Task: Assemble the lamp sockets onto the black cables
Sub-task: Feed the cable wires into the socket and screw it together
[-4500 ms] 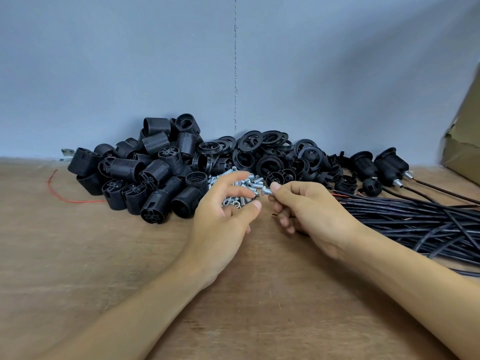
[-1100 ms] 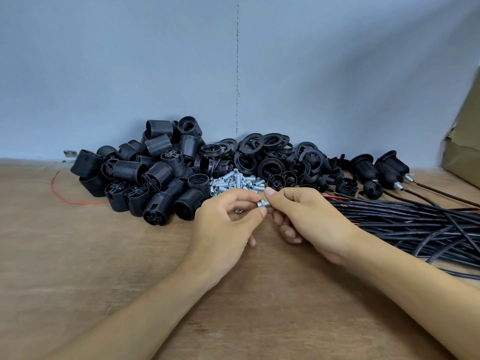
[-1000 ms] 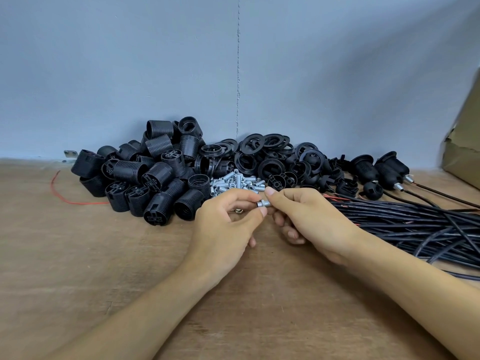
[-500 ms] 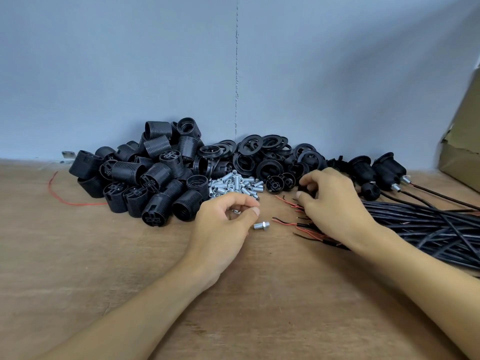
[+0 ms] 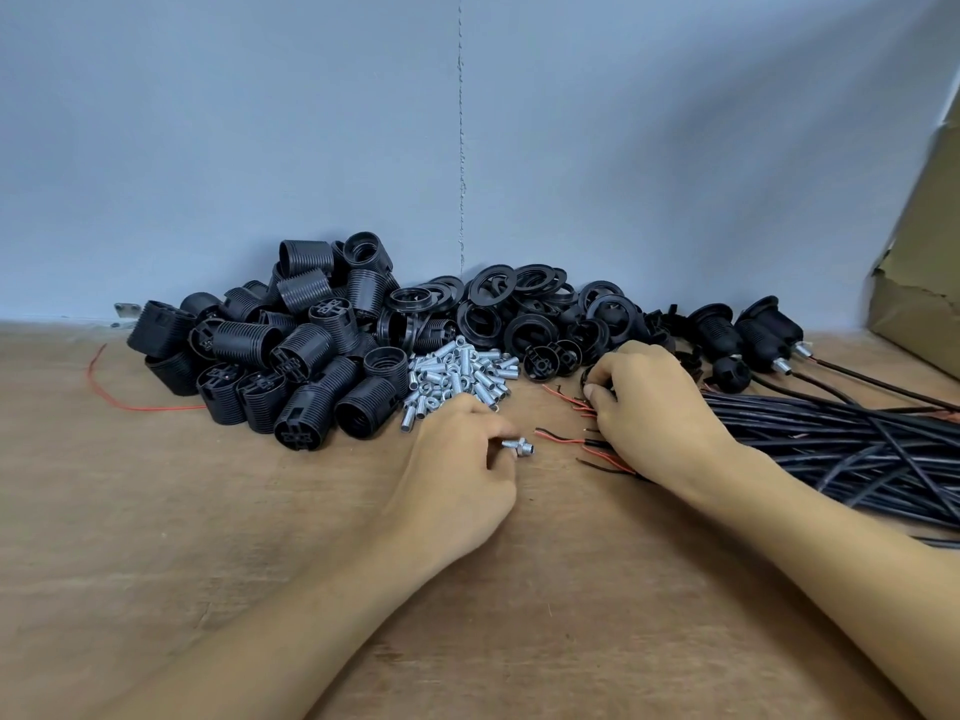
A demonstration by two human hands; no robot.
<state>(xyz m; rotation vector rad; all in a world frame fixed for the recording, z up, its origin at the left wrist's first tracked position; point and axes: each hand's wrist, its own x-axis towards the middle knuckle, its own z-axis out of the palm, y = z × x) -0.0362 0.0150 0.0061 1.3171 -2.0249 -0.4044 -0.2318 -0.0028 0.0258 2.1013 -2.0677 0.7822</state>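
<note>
My left hand (image 5: 457,465) rests on the wooden table (image 5: 208,537) and pinches a small threaded metal nipple with a nut (image 5: 519,447) at its fingertips. My right hand (image 5: 654,407) lies over the stripped red and black wire ends (image 5: 563,439) of the black cable bundle (image 5: 841,449). Its fingers curl round a small black socket cap (image 5: 589,377) that is mostly hidden. Behind the hands lie a heap of ribbed black socket bodies (image 5: 291,366), a heap of black rings and caps (image 5: 514,309) and a pile of loose metal nipples (image 5: 457,376).
Three sockets fitted on cables (image 5: 763,330) lie at the back right. A torn cardboard box (image 5: 924,293) stands at the right edge. A loose red wire (image 5: 119,397) lies at the left. A blue-grey wall (image 5: 467,148) closes the back.
The hands separated after working the nipple together. The nipple lay on the table for a moment; my left hand now pinches it. My right hand moved right to the caps over the wire ends.
</note>
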